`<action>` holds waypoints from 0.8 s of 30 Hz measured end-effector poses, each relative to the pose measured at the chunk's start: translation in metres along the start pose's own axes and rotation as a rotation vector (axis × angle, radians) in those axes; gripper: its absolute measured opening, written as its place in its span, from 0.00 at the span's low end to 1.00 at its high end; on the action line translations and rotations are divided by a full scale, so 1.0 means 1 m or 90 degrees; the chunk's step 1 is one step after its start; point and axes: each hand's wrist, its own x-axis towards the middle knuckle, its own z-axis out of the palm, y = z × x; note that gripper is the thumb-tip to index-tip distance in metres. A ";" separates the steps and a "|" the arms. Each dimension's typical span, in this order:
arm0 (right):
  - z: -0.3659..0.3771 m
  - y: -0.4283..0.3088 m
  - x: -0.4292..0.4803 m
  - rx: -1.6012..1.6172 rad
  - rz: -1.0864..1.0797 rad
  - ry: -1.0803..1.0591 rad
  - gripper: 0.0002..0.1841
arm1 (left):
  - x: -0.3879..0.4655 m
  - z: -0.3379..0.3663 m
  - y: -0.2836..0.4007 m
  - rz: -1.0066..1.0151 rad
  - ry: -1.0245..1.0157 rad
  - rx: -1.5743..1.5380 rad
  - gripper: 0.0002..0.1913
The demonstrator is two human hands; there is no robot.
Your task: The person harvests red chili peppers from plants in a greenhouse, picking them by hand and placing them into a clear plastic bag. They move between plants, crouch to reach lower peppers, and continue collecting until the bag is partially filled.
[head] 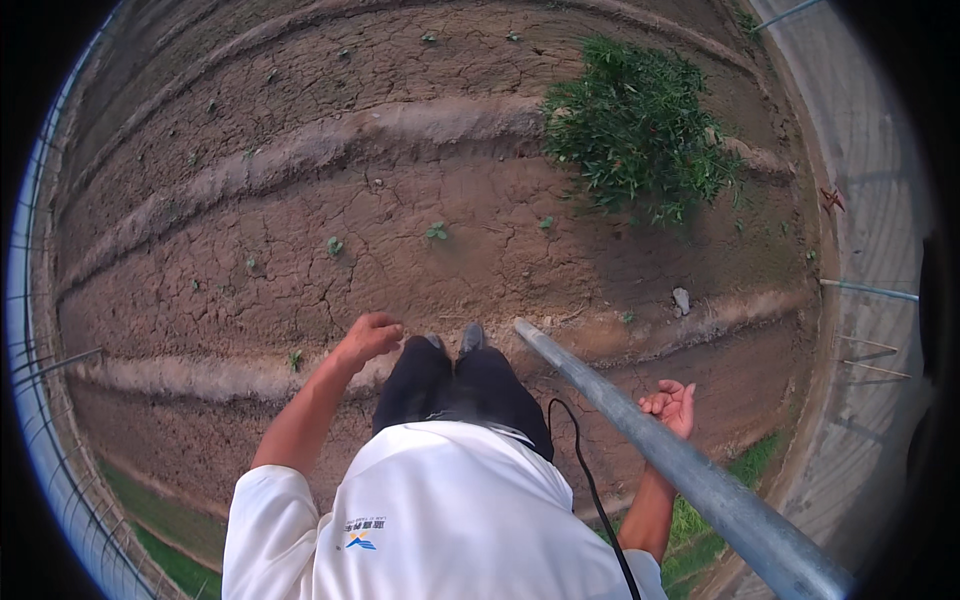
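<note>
My left hand [373, 336] hangs in front of me to the left of my legs, its fingers loosely curled, with nothing seen in it. To the right, my right hand [670, 407] is raised palm up, its fingers partly bent and apart, and appears empty. A grey metal pole [645, 435] slants from the soil by my feet to the lower right, crossing in front of my right forearm; whether the hand touches it is unclear. A black cable [587, 480] loops beside my waist. Small green seedlings [436, 231] grow in the cracked soil [390, 270] before me.
A dense leafy green bush [637, 127] stands ahead on the right. Low earth ridges [420, 124] cross the plot. A pale stone [681, 301] lies on the right. Beyond the right edge runs a grey path [877, 217]; a wire-gridded, curved barrier [34, 300] borders the left.
</note>
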 end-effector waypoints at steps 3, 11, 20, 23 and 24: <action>0.006 0.001 -0.004 0.013 -0.007 0.038 0.31 | 0.038 0.001 0.061 0.025 -0.042 0.042 0.16; 0.013 0.010 -0.021 0.082 -0.078 0.253 0.36 | 0.181 0.004 0.237 0.045 -0.186 0.216 0.16; 0.036 0.075 -0.058 0.275 -0.272 0.944 0.33 | 0.458 -0.173 0.522 0.161 -0.309 0.505 0.17; 0.141 0.156 -0.002 0.318 0.067 1.062 0.29 | 0.565 -0.250 0.632 0.207 -0.208 0.620 0.15; 0.173 0.176 0.027 0.347 0.166 1.045 0.28 | 0.590 -0.269 0.655 0.239 -0.166 0.639 0.14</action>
